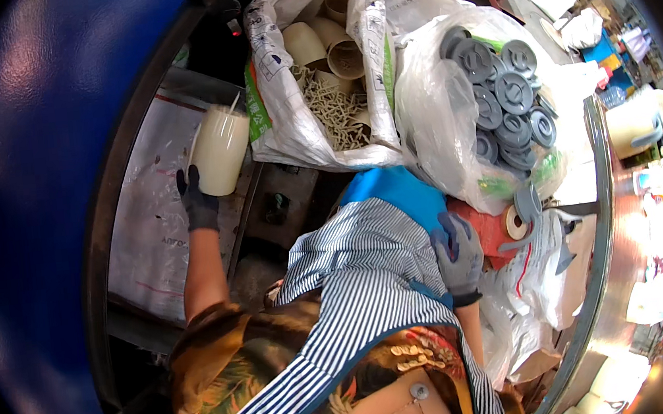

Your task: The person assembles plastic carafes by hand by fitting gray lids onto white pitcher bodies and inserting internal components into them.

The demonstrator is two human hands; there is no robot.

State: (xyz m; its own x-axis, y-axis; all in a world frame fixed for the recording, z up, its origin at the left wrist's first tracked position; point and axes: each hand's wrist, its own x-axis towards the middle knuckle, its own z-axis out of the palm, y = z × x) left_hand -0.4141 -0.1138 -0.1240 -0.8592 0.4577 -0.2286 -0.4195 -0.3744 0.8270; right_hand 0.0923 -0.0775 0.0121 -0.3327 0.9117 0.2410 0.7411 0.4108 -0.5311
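Now | left hand (197, 200) fingers closed around cream cup (220, 151) | right hand (459, 252) fingers curled, empty, on apron (362, 276)

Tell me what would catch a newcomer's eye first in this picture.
Probably the clear plastic bag of grey round discs at upper right, bulging beside an open white sack of cream plastic cylinders and small pieces. At left, the gloved left hand holds up a cream plastic cylinder. The gloved right hand rests low at centre right, against a red object under the disc bag.

Cream plastic cylinder (219, 151), upright, held aloft
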